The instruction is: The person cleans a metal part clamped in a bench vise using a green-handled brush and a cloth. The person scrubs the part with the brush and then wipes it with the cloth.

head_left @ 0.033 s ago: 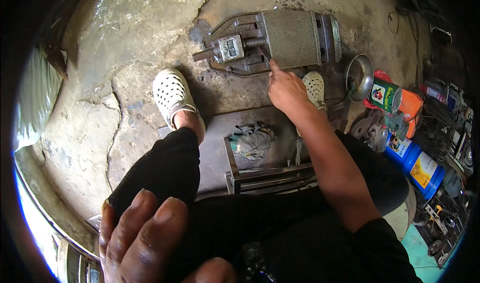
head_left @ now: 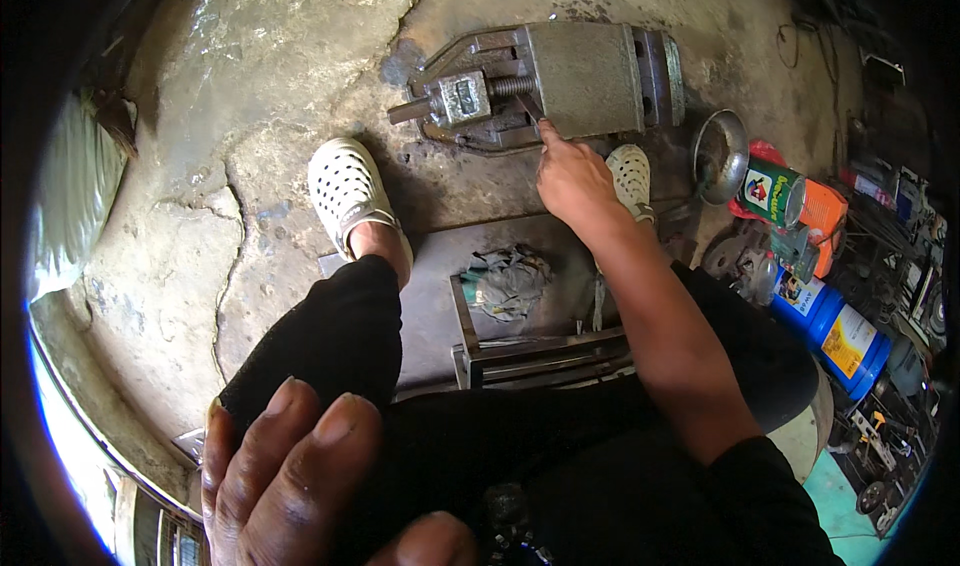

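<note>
Reaching the near edge of the vise [head_left: 585, 78] on the floor [head_left: 290, 61], the curled right hand [head_left: 578, 178] met a thin dark strip [head_left: 531, 106], grip unclear. The left hand [head_left: 285, 481] hung loosely spread, apparently empty; bare floor lay beyond the vise

Cracked conc. floor [head_left: 270, 86] w/ metal vise [head_left: 585, 78], rnd bowl [head_left: 741, 148] & gray sheet [head_left: 428, 284]

Far, on the concrete floor [head_left: 280, 86]: machine vise [head_left: 585, 78]. Just right of it: bowl [head_left: 738, 146]. Nearer and farther right: bucket [head_left: 840, 338]. Nearer than the vise: rag [head_left: 512, 284].
</note>
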The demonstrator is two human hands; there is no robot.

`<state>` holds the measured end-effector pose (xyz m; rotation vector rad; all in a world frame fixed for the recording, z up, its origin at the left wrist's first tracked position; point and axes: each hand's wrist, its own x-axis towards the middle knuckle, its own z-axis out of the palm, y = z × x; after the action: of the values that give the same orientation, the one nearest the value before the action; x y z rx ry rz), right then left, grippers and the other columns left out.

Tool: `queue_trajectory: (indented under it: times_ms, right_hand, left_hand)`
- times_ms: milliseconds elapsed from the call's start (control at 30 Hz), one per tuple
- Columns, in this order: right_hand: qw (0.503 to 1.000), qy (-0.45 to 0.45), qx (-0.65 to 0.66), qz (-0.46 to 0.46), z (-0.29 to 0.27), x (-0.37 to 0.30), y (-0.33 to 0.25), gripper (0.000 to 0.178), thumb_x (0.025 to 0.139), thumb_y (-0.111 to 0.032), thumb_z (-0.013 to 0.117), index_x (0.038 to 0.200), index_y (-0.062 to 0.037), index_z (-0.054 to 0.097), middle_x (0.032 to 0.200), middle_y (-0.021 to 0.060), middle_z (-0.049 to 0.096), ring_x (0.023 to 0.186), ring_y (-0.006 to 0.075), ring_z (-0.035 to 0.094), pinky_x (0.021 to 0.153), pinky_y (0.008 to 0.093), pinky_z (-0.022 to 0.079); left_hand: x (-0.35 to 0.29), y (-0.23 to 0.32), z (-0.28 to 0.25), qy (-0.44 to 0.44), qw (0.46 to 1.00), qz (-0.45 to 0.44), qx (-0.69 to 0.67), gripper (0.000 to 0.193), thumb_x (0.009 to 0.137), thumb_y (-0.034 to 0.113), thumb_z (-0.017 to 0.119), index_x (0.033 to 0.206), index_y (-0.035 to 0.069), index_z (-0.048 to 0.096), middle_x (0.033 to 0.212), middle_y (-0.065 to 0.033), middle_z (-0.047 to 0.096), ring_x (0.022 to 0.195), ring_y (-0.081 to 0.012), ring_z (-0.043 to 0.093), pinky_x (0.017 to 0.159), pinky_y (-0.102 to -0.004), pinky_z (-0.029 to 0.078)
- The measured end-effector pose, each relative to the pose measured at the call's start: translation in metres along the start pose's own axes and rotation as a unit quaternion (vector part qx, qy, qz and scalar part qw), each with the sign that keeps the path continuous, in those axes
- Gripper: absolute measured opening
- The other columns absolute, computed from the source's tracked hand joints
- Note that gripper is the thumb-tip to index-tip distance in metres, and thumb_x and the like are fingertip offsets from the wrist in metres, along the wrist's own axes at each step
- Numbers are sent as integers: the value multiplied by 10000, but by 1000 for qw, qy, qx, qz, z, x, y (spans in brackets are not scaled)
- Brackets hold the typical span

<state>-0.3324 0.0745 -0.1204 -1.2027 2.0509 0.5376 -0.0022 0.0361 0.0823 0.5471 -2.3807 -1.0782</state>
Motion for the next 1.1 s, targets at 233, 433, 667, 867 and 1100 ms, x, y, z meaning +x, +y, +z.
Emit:
queue_trajectory:
  times_ms: [233, 433, 667, 867, 1100]
  right_hand:
    - [994, 103, 24, 21, 28, 19, 1, 533, 966, -172, 425, 1495, -211, 469, 1245, 265, 609, 1142, 433, 604, 990, 493, 471]
    - [988, 48, 137, -46, 35, 27, 0, 414, 1006, -280, 466, 1388, -167, 578, 1081, 240, 655, 1040, 416, 640, 915, 482, 495]
    - [987, 142, 56, -58, 23, 3, 20, 410, 995, -194, 466, 1386, -174, 589, 1113, 266, 628, 1018, 455, 635, 898, 509, 501]
    - [985, 162, 66, -14, 28, 19, 4, 434, 977, -167, 481, 1399, -186, 582, 1150, 280, 599, 995, 479, 641, 888, 536, 507]
    - [982, 159, 102, -13, 52, 21, -6, 477, 958, -119, 505, 1434, -126, 521, 1178, 302, 557, 961, 492, 643, 874, 539, 520]
  left_hand:
    - [-4, -5, 6, -1, 1000, 5, 7, 750, 945, 563, 599, 1321, -83, 530, 1316, -353, 534, 1139, -483, 609, 919, -555, 528]
    - [12, 7, 2, -15, 999, -31, 17, 753, 948, 565, 596, 1325, -84, 525, 1311, -355, 537, 1141, -483, 608, 921, -555, 527]
    - [35, 32, -7, -53, 994, -98, 22, 757, 950, 566, 593, 1331, -85, 520, 1304, -357, 540, 1143, -483, 607, 923, -555, 527]
    - [44, 35, -9, -81, 989, -115, 42, 766, 958, 575, 576, 1330, -91, 513, 1301, -359, 541, 1142, -486, 607, 919, -558, 528]
    - [43, 33, -5, -51, 993, -106, 22, 750, 956, 575, 579, 1323, -77, 528, 1298, -349, 550, 1139, -482, 610, 930, -557, 524]
